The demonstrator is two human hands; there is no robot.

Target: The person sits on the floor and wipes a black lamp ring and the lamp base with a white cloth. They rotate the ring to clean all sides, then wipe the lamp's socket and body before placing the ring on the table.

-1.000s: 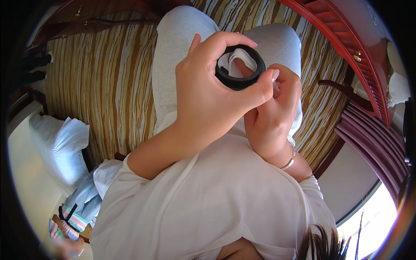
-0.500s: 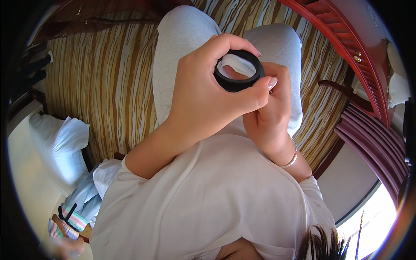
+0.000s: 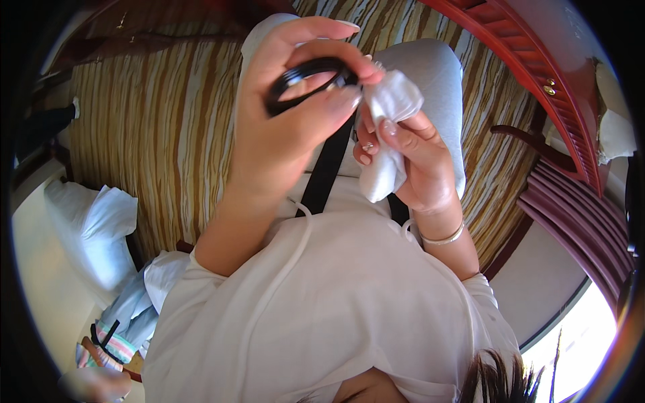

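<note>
A black ring (image 3: pixel 277 99) with an open middle is held tilted in my left hand (image 3: pixel 272 138), its fingers curled round the rim and slightly blurred. My right hand (image 3: pixel 430 164) grips a crumpled white cloth (image 3: pixel 398 97), thumb on top, with one end hanging below the fingers. My left fingertips come up against the upper edge of the cloth; whether they pinch it I cannot tell. Both hands are raised above my lap, the ring to the left of the cloth. A black strap (image 3: pixel 327 171) lies across my lap beneath them.
Striped brown carpet (image 3: pixel 168 134) spreads around my legs. Red wooden furniture (image 3: pixel 517 57) curves along the upper right, near a purple curtain (image 3: pixel 578 221). A white pillow (image 3: pixel 101 228) and clothes (image 3: pixel 127 309) lie at the left. A person's dark-clothed leg (image 3: pixel 50 127) shows at far left.
The white cloth has come out of the ring and is now in my right hand. My left hand has moved left with the ring, uncovering the black strap on my lap.
</note>
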